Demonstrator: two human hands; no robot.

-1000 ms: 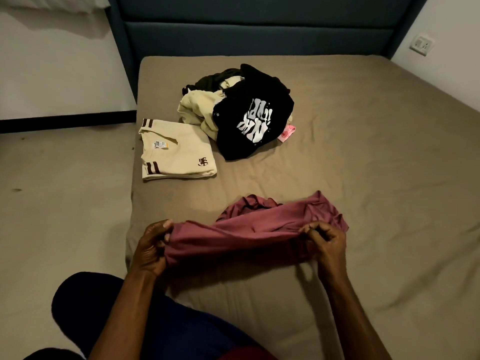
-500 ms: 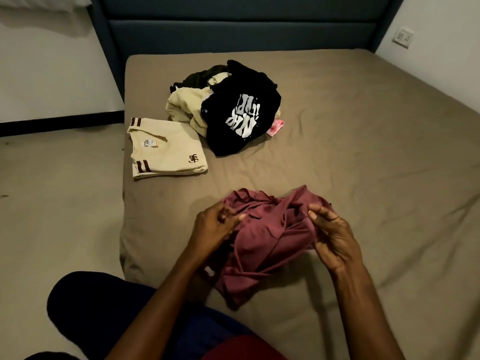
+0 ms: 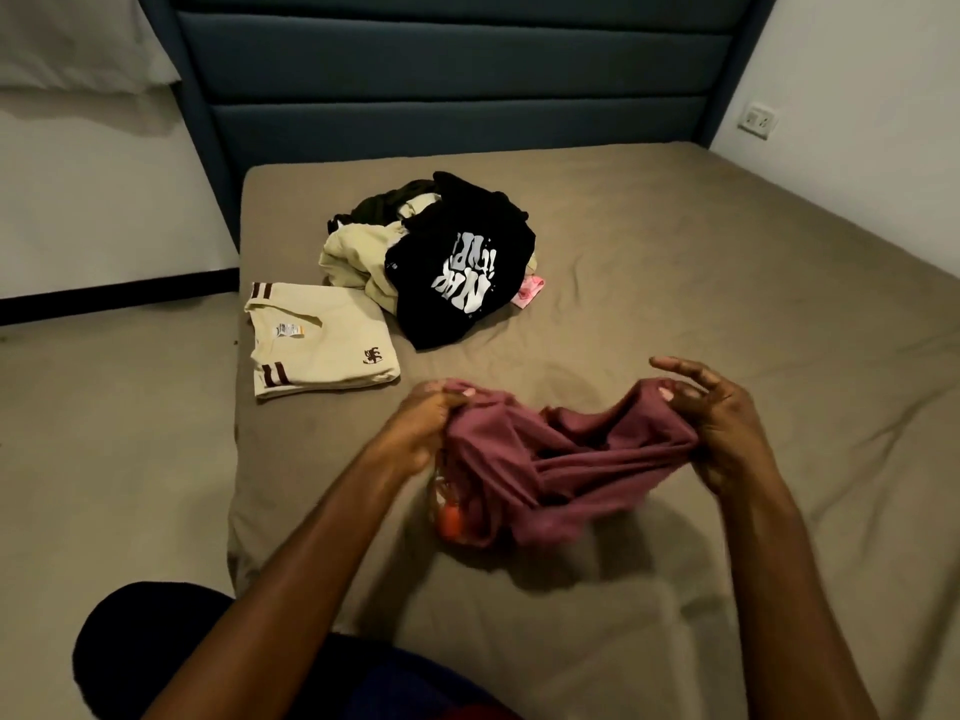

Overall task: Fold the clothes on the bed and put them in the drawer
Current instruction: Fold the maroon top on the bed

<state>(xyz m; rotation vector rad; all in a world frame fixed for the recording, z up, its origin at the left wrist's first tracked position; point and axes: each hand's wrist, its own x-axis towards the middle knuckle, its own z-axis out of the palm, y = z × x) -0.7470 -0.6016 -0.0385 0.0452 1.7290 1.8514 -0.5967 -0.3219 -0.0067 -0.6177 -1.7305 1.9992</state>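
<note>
While lying wide across the frame, carrying everything: the bed under its brown sheet, with a padded headboard at the far end. Resting toward the far left of it: a loose pile of unfolded clothes, topped by a black printed shirt, a scrap of pink cloth peeking out at its right edge. Lying flat just left of and nearer than the pile, close to the bed's left edge: a cream shirt, already folded.

Hanging bunched at the near centre, held up off the sheet: the maroon garment, long axis running left to right between both hands, slack middle sagging toward the bed. Gripping its left end, fingers curled tight into the cloth: the left hand. Pinching its right end between thumb and palm side, remaining fingers splayed loosely: the right hand. Sitting about equally near, one at each end. Showing beneath the left end, something orange, too blurred to identify.

Judging the coming move: needing to pull the two ends apart along that left-right axis, then lay the cloth flat on the bare sheet directly below. No drawer in view.
</note>
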